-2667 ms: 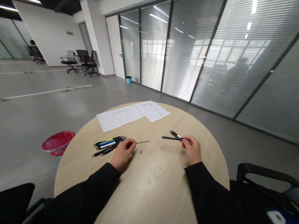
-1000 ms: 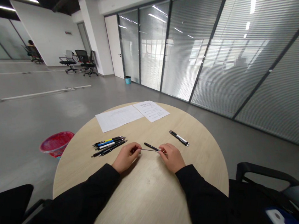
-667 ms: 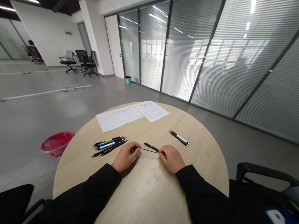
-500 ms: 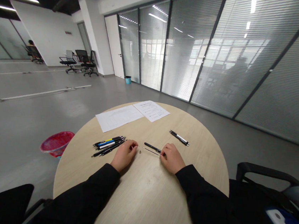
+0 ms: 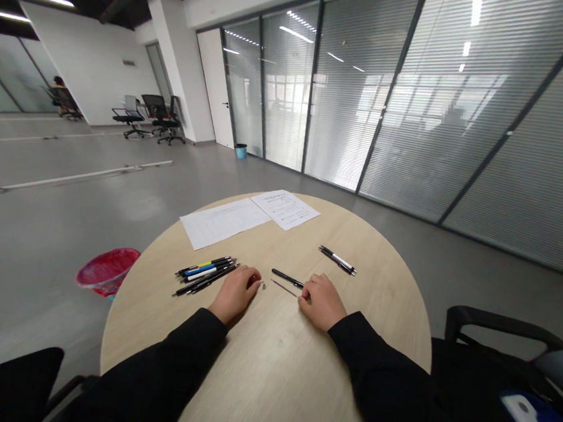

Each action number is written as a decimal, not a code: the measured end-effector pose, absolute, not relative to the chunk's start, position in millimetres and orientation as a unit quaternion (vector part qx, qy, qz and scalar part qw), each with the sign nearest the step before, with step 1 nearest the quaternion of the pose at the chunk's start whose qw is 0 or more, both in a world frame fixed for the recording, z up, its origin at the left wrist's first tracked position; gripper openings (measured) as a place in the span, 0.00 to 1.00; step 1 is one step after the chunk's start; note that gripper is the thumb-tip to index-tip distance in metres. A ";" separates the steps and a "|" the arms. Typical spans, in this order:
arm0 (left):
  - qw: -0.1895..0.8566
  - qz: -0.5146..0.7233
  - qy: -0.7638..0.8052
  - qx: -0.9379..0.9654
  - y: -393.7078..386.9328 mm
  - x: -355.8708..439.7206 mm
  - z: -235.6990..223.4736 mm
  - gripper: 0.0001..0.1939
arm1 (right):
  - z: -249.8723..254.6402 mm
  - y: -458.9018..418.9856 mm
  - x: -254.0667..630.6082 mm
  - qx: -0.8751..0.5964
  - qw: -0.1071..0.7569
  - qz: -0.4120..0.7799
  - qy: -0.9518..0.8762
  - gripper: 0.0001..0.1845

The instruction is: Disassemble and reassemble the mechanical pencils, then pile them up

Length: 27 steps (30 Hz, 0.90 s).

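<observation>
Head view: left hand point(image 5: 235, 293) and right hand point(image 5: 321, 302) resting open on round wooden table point(image 5: 275, 371), grasping nothing. Black pen body point(image 5: 287, 277) and thin refill point(image 5: 284, 287) lying separate, just beside right hand. Pen apparently undergoing disassembly or reassembly; next move likely calling for regrasping both parts.

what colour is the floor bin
The bin is red, best in the head view.

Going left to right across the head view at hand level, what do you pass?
Red wastebasket, pile of pens, left hand, black pen, right hand, chair armrest.
</observation>
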<state>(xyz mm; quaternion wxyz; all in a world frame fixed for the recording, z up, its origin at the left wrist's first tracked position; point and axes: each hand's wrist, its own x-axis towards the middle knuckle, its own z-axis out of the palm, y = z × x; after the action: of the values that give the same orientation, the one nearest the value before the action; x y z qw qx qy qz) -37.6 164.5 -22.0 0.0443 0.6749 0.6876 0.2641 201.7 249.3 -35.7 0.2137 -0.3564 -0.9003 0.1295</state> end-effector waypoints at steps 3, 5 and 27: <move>0.048 0.267 0.685 0.676 163.1 -37.3 -20.0 0.07 | -36.3 249.4 202.2 -0.355 0.215 0.130 -0.901 0.08; 0.053 0.270 0.684 0.675 162.4 -37.3 -19.1 0.07 | -36.1 249.2 202.4 -0.353 0.218 0.130 -0.901 0.09; 0.036 0.200 0.745 0.635 153.2 -41.7 -4.7 0.11 | -42.8 265.1 208.3 -0.395 0.306 0.188 -0.846 0.04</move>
<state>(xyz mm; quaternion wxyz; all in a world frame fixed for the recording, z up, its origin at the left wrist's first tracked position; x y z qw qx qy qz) -41.7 153.2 -4.7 0.0357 0.6349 0.7454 0.2002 208.3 265.1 -42.8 0.3062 -0.3947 -0.8456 0.1884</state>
